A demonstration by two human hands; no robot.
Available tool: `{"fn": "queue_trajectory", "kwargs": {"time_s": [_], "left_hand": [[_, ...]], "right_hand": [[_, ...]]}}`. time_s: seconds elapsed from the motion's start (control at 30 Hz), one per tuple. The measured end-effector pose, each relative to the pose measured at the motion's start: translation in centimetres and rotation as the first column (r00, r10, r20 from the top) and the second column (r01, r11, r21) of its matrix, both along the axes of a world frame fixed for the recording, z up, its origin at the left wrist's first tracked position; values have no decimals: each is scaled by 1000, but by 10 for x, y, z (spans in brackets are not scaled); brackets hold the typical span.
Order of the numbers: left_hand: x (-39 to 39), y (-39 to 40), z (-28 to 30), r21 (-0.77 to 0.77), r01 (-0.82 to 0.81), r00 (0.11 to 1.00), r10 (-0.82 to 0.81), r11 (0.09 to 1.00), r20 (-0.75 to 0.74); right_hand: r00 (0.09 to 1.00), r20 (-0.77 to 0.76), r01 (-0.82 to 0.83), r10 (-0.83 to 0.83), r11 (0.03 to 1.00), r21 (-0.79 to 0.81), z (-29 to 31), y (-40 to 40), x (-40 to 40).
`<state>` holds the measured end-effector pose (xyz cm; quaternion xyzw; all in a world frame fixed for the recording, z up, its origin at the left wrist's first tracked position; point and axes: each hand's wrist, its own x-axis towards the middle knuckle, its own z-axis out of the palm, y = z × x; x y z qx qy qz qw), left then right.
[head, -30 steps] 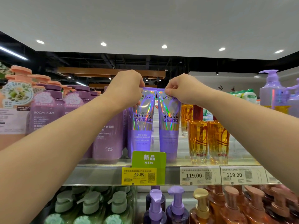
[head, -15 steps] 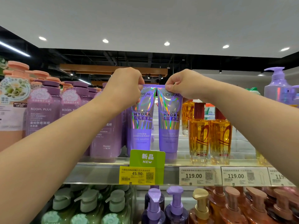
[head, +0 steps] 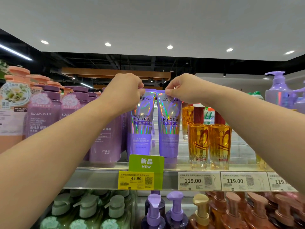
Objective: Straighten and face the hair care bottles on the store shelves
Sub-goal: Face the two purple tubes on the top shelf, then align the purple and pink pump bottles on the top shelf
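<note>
Up front, the shelf carries rows of hair care bottles, with pale purple shampoo bottles at left and two amber oil bottles at right. Between them stand two holographic purple tubes, upright, side by side, labels forward. The left hand pinches the top edge of the left tube; the right hand pinches the top of the right tube. Below, a green tag reads NEW.
</note>
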<state>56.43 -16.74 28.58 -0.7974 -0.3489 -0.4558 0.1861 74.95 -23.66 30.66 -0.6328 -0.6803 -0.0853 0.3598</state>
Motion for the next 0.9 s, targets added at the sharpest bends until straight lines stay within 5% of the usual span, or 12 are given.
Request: {"fn": "queue_trajectory", "kwargs": {"time_s": [0.17, 0.43, 0.9], "left_hand": [[-5, -5, 1, -29, 37, 999, -36, 999, 27], [-58, -21, 6, -4, 92, 983, -90, 996, 161], [-159, 1, -38, -25, -244, 954, 244, 970, 174]], "right_hand": [[995, 83, 56, -60, 997, 50, 2, -5, -2], [949, 276, 8, -153, 886, 464, -4, -34, -34], [948, 248, -220, 200, 974, 56, -18, 28, -126]]}}
